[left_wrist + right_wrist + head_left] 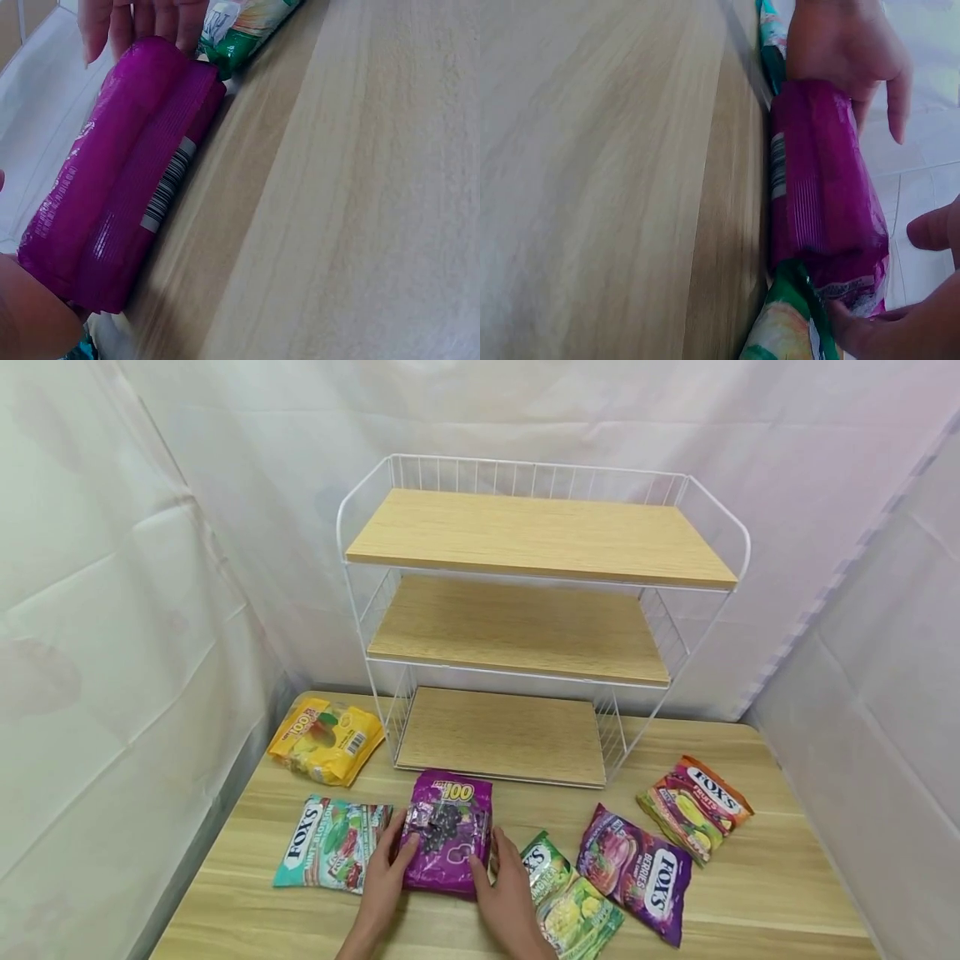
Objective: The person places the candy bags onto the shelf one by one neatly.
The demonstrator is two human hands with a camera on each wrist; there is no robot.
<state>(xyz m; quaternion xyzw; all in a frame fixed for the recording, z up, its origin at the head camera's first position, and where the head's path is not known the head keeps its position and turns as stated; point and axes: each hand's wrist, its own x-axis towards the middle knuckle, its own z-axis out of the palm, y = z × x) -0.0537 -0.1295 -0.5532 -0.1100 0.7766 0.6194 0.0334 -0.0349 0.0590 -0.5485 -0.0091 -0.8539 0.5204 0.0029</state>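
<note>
1. Purple candy bag lay flat on the wooden table, just in front of the white wire rack; I saw it held from both sides.
2. My view of the left hand showed its fingers curled onto the bag's left edge, gripping it.
3. I found the right hand on the bag's right edge, thumb and fingers pinching the wrapper; the right wrist view showed the fingertips at that corner.
4. From the left wrist view, I noted the bag's crimped seam and barcode facing the camera.
5. Beside the left hand lay a teal Fox's bag; a green Fox's bag touched the purple bag's right side.
6. Farther off I saw a yellow bag, a plum Fox's bag and an orange Fox's bag.
</note>
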